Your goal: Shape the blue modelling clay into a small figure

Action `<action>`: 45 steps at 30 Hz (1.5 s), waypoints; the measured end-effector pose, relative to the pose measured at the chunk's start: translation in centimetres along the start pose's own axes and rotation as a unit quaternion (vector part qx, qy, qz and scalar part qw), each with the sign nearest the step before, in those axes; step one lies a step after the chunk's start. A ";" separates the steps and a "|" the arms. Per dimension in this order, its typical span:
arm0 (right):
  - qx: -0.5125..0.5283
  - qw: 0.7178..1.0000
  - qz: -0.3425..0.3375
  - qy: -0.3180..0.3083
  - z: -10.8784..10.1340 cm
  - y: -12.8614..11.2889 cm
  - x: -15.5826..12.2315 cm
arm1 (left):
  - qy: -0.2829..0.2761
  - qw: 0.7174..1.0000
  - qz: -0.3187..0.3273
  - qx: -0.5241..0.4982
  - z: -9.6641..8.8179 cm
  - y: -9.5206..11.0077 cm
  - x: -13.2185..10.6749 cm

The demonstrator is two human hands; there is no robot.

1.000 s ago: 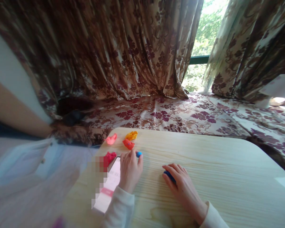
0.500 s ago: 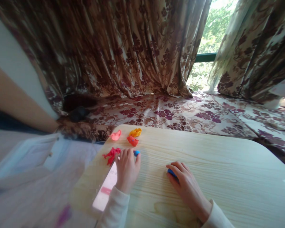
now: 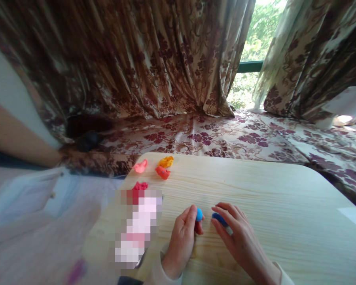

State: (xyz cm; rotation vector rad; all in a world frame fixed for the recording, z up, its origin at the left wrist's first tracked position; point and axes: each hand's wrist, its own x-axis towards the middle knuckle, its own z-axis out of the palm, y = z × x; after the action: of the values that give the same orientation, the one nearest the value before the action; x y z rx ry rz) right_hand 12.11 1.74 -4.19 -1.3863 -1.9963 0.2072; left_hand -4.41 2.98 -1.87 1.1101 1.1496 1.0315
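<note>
My left hand (image 3: 182, 237) is closed with thumb and fingers around a light blue ball (image 3: 199, 214) that looks like modelling clay. It is held above the wooden table, left of my right hand. My right hand (image 3: 239, 229) rests low over the table, its thumb and fingers curled around a dark blue lump (image 3: 219, 218), perhaps also clay. The fingers partly hide the lump, so its full shape cannot be made out. The two hands are close together but apart.
A phone (image 3: 142, 221), blurred by pixels, lies on the table (image 3: 269, 190) at left. Beyond it are a crimson piece (image 3: 140, 185), a pink piece (image 3: 141, 166), an orange-yellow piece (image 3: 166, 161) and a red piece (image 3: 163, 172). A cloth-covered ledge (image 3: 207, 136) borders the far edge.
My left hand has moved right and nearer, from beside the phone towards my right hand, carrying the light blue ball. My right hand has stayed close to its place, its fingers slightly wider around the lump.
</note>
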 end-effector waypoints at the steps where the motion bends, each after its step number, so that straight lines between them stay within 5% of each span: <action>1: 0.018 1.000 -0.005 0.000 0.1 -0.6 0.3 | -0.002 0.999 -0.012 -0.030 -0.1 -0.1 0.0; 8: 0.111 0.994 -0.010 0.002 1.0 -4.1 2.2 | -0.026 0.976 -0.105 -0.188 -1.2 -0.3 -0.5; 22: 0.167 0.986 0.008 0.028 -0.4 -4.7 1.7 | -0.009 1.000 -0.012 0.026 -1.5 0.8 -1.4; 45: 0.232 0.972 0.026 -0.006 -1.5 -4.8 1.0 | 0.013 1.000 -0.002 0.008 -1.4 1.9 -2.8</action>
State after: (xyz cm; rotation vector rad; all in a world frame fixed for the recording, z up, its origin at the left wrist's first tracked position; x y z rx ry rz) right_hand 9.16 0.25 -0.22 -1.1327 -1.7723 0.6616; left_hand -6.23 0.68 0.31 1.1092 1.1830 1.0372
